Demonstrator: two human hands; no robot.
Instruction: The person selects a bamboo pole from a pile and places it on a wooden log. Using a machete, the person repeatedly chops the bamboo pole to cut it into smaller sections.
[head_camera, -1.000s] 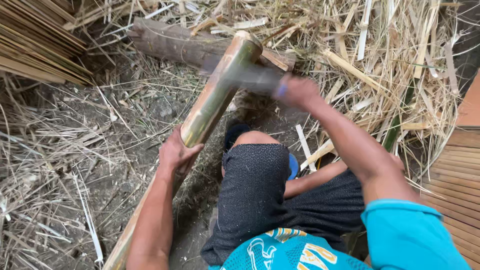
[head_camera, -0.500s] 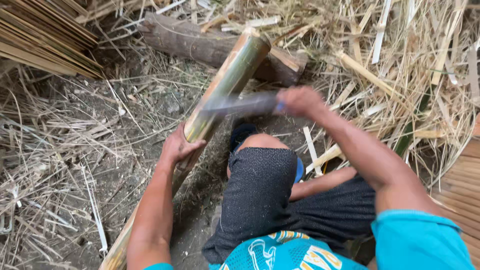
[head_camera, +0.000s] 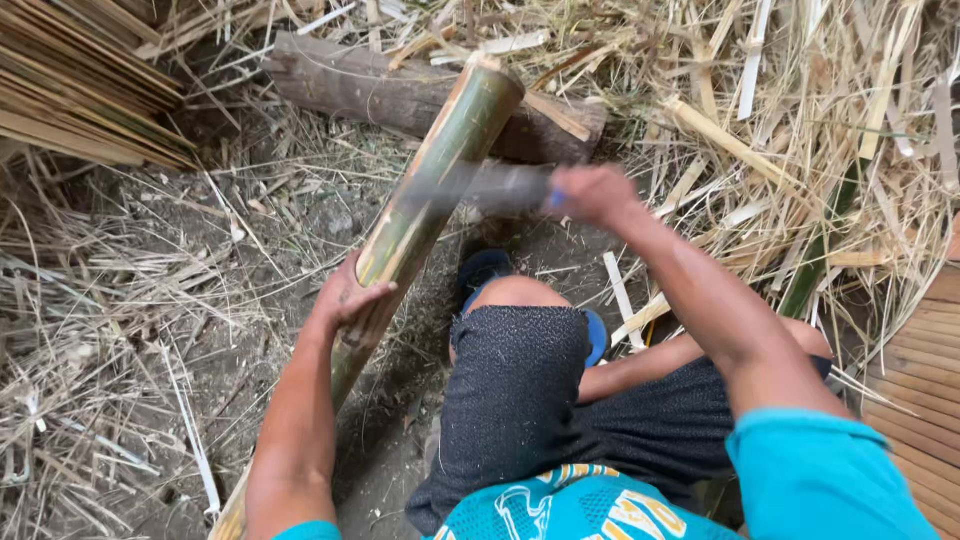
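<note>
A thick green-yellow bamboo pole (head_camera: 430, 190) leans with its far end on a dark log (head_camera: 380, 92). My left hand (head_camera: 345, 300) grips the pole about halfway down. My right hand (head_camera: 590, 192) is closed on the handle of a large knife (head_camera: 480, 186), whose blurred blade lies across the pole's upper part. My bent knee in dark shorts (head_camera: 520, 340) sits just right of the pole.
A stack of split bamboo strips (head_camera: 80, 90) lies at the top left. Loose straw and bamboo offcuts (head_camera: 800, 130) cover the ground on the right and left. More flat bamboo slats (head_camera: 930, 370) sit at the right edge. A blue sandal (head_camera: 480, 270) shows under my knee.
My right hand has swung the knife down along the pole, from near its top end to lower on the shaft. The left hand keeps its grip in the same place.
</note>
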